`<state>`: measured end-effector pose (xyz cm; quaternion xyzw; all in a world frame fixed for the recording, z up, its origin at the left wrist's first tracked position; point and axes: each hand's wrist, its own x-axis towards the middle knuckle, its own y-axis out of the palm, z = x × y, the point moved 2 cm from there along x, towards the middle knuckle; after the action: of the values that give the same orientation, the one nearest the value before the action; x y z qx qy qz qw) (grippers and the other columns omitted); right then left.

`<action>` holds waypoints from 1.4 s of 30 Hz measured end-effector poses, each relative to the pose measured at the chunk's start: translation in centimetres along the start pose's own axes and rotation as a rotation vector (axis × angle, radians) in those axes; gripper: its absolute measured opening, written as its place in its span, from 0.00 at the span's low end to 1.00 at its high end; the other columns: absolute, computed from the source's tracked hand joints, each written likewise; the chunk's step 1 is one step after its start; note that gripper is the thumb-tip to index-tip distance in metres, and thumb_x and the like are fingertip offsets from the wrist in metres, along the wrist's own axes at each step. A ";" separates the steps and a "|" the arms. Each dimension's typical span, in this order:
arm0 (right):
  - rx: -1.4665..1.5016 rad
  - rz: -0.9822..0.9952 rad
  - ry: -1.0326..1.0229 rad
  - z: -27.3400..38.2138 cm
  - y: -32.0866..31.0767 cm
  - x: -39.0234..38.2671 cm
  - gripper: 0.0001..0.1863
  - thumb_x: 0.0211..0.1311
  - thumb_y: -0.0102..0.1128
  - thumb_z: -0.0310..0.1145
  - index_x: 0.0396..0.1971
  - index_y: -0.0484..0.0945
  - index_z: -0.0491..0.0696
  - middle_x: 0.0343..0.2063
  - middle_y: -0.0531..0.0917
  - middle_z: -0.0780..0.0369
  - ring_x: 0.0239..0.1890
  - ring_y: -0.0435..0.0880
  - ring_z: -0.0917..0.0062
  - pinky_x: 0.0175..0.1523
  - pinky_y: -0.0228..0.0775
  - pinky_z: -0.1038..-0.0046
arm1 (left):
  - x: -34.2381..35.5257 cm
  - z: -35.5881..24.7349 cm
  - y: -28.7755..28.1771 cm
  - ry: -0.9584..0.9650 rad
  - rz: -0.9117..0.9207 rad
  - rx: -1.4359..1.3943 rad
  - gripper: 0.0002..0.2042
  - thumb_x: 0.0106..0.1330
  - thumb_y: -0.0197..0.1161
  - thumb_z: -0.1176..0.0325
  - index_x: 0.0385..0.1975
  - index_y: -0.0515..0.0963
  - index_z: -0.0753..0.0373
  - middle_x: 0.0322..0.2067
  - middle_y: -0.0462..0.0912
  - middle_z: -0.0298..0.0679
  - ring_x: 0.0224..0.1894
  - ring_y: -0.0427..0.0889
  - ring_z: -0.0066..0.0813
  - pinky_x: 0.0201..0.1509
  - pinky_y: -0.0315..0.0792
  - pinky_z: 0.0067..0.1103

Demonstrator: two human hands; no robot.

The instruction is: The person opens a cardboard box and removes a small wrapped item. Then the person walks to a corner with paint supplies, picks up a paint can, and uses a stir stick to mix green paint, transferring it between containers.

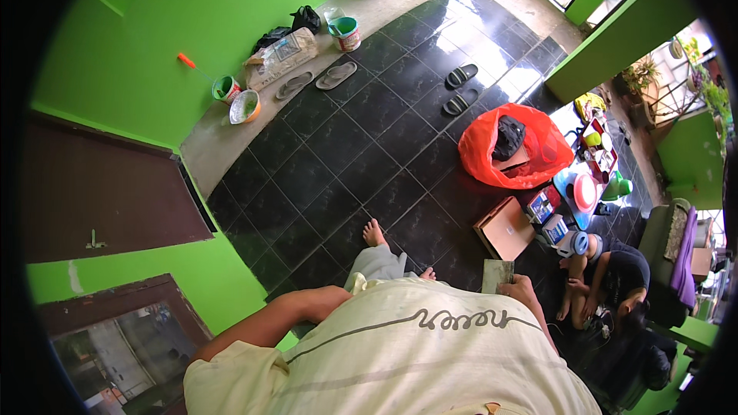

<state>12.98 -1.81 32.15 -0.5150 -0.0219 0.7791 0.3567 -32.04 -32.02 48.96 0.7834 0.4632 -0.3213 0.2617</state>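
My right hand (515,288) grips a flat, greyish, paint-smudged scraper (497,272) at my right side, beside the cream shirt that I wear. My left forearm (311,307) runs in from the lower left, and its hand is hidden behind my shirt. My bare foot (375,235) stands on the dark tiled floor (330,154). Right of the scraper, a person (615,277) in dark clothing sits on the floor, bent over, hands near their legs.
An open red bag (484,154), cardboard box (507,230) and assorted containers (584,192) lie right. Paint buckets (344,40), sandals (337,74) and a sack (280,58) line the green wall (154,46). Brown doors (115,200) are left. A sofa (661,250) stands far right.
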 end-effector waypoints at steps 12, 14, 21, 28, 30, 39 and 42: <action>0.042 -0.041 0.071 8.0 5.0 8.6 0.10 0.54 0.74 0.25 0.37 0.89 0.39 0.29 0.89 0.60 0.29 0.86 0.78 0.39 0.79 0.71 | -5.2 10.4 -9.1 -0.149 0.053 -0.253 0.27 0.64 0.71 0.59 0.61 0.78 0.65 0.56 0.85 0.47 0.59 0.81 0.33 0.63 0.72 0.32; -0.052 -0.023 0.126 8.1 5.3 9.2 0.11 0.54 0.75 0.26 0.37 0.89 0.39 0.30 0.89 0.60 0.30 0.87 0.78 0.39 0.79 0.71 | -4.2 12.4 -9.2 -0.133 0.040 -0.204 0.27 0.64 0.70 0.58 0.61 0.79 0.65 0.57 0.85 0.47 0.59 0.81 0.33 0.63 0.72 0.32; -0.382 0.070 0.245 6.9 2.2 16.5 0.14 0.49 0.78 0.29 0.37 0.90 0.42 0.28 0.89 0.59 0.27 0.87 0.75 0.35 0.80 0.69 | -1.4 8.4 -11.0 -0.266 0.022 -0.243 0.28 0.65 0.70 0.57 0.62 0.78 0.65 0.58 0.84 0.49 0.59 0.80 0.33 0.63 0.72 0.31; -0.413 0.162 0.229 18.3 -4.8 32.7 0.15 0.46 0.77 0.28 0.37 0.90 0.42 0.28 0.89 0.59 0.27 0.87 0.74 0.33 0.81 0.68 | 0.2 6.5 -7.2 -0.035 -0.185 -0.597 0.22 0.73 0.63 0.59 0.62 0.78 0.62 0.63 0.79 0.50 0.63 0.78 0.40 0.66 0.71 0.35; -0.381 0.175 0.042 26.0 -6.4 36.8 0.17 0.41 0.77 0.25 0.37 0.89 0.43 0.29 0.89 0.59 0.27 0.88 0.73 0.32 0.83 0.67 | 0.0 5.2 -6.3 0.041 -0.215 -0.538 0.21 0.74 0.61 0.60 0.63 0.76 0.61 0.65 0.77 0.49 0.65 0.76 0.42 0.68 0.70 0.36; -0.426 0.268 -0.387 52.8 4.2 42.3 0.13 0.43 0.71 0.21 0.34 0.87 0.41 0.26 0.87 0.55 0.23 0.86 0.67 0.26 0.80 0.64 | 31.3 27.6 -1.5 -0.523 -1.003 -0.422 0.23 0.76 0.58 0.59 0.69 0.68 0.56 0.69 0.71 0.44 0.71 0.69 0.45 0.72 0.65 0.40; -0.647 0.292 -0.512 55.8 9.7 42.1 0.15 0.47 0.73 0.24 0.39 0.87 0.42 0.28 0.88 0.57 0.26 0.88 0.67 0.29 0.83 0.63 | 31.6 25.9 -10.4 -0.725 -1.319 -0.355 0.24 0.77 0.57 0.59 0.71 0.65 0.55 0.71 0.69 0.43 0.72 0.66 0.46 0.74 0.63 0.41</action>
<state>-46.87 33.92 21.21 -0.3882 -0.2796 0.8769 0.0461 -36.58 -28.22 7.16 0.1377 0.7641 -0.5678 0.2733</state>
